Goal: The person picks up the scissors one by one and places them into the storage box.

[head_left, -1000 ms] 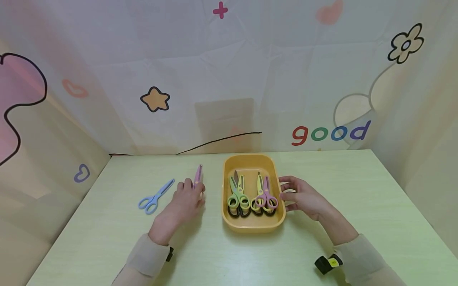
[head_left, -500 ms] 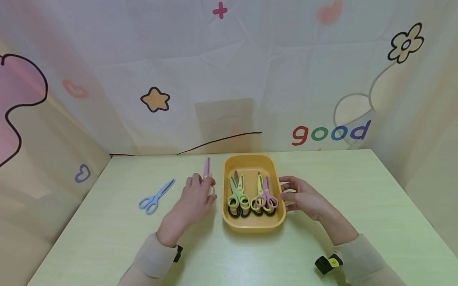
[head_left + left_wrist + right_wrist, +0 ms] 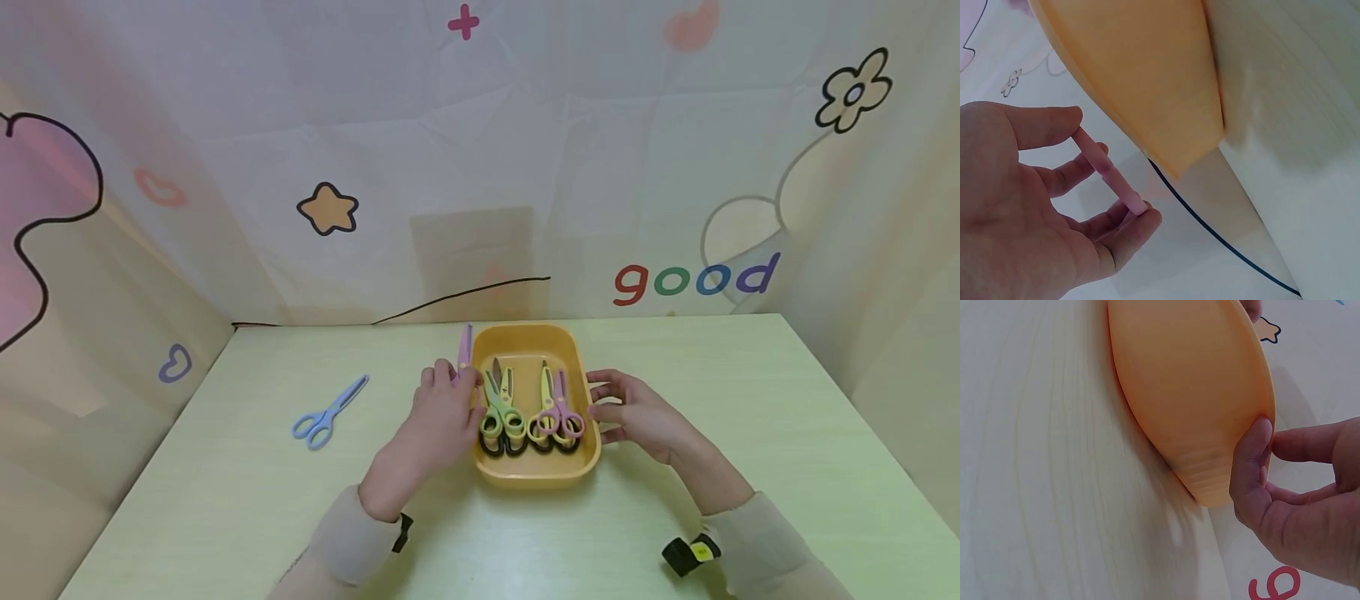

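Note:
My left hand (image 3: 442, 417) pinches a pair of pink-purple scissors (image 3: 465, 343) by the handles, blades pointing away from me. They hang at the left rim of a yellow tray (image 3: 532, 481); in the left wrist view, the scissors' handle edge (image 3: 1121, 187) lies between thumb and fingers, beside the tray's outer wall. On the other side, my right hand (image 3: 637, 417) grips the tray's right rim, with fingers on the outer wall (image 3: 1191, 387). Inside the tray lie several scissors, among them a green pair (image 3: 492, 398) and another pink-purple pair (image 3: 559, 407).
Blue scissors (image 3: 330, 414) lie on the pale green table (image 3: 240, 500) left of my left hand. Behind the table hangs a printed curtain (image 3: 480, 150), its lower edge close to the tray's far end.
My left hand has carried the pink-purple scissors rightward across the table to the tray's left rim. The tray and my right hand have stayed in place.

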`<state>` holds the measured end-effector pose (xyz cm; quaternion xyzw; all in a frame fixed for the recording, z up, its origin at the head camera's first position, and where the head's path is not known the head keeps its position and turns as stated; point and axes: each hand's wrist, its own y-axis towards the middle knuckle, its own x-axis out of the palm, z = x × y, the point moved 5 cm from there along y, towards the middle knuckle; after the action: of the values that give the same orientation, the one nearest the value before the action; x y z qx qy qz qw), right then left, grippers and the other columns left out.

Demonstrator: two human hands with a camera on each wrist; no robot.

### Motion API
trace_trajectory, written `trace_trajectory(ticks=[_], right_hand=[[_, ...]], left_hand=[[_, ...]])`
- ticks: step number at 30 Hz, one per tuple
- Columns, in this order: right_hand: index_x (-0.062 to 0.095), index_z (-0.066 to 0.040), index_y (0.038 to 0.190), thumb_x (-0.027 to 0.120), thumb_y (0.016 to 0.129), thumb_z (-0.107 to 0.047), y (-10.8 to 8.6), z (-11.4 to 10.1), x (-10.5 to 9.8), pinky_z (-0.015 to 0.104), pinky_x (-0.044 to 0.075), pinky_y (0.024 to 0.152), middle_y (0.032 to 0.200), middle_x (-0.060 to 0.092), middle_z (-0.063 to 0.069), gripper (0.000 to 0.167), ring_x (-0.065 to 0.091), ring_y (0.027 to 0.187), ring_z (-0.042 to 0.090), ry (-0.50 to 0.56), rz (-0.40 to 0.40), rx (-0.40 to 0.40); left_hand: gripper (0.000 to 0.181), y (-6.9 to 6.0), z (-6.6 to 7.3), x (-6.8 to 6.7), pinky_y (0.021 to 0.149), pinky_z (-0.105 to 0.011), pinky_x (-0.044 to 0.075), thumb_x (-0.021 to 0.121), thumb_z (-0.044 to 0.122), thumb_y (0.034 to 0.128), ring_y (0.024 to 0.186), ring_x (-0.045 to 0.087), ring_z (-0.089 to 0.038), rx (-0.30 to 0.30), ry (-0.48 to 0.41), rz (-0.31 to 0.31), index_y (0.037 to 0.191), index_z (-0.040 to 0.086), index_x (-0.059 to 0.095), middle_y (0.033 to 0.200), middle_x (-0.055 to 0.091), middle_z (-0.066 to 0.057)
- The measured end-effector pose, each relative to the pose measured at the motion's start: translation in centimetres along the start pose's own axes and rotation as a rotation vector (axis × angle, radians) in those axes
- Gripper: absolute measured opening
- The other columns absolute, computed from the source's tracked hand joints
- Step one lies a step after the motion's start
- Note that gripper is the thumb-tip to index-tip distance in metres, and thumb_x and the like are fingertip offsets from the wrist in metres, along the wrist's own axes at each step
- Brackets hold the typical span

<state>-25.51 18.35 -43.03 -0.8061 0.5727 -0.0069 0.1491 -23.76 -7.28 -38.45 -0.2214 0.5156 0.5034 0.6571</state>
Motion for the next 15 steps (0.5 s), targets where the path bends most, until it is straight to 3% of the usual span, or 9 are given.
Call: trace_trajectory(ticks=[9,15], right_hand=[[0.029,0.005,0.153,0.058,0.101,0.001,-0.1,0.0,0.1,0.04,0.061,0.081,0.137,0.043,0.028,0.059,0.058,0.107,0.032,0.001,-0.003,0.003],[0.029,0.006,0.153,0.058,0.101,0.001,-0.1,-0.1,0.0,0.04,0.061,0.082,0.137,0.043,0.029,0.06,0.057,0.108,0.032,-0.001,-0.007,-0.004]], left_hand=[[0.025,0.7,2.2,1.1,0.073,-0.041,0.044,0.065,0.015,0.1,0.093,0.042,-0.034,0.044,-0.015,-0.015,0.119,0.001,0.057,0.104,0.045,-0.02],[0.026,1.4,3.4,1.9,0.074,-0.04,0.046,0.064,0.019,0.102,0.096,0.044,-0.033,0.049,0.016,-0.065,0.123,0.004,0.058,0.108,0.048,-0.021]])
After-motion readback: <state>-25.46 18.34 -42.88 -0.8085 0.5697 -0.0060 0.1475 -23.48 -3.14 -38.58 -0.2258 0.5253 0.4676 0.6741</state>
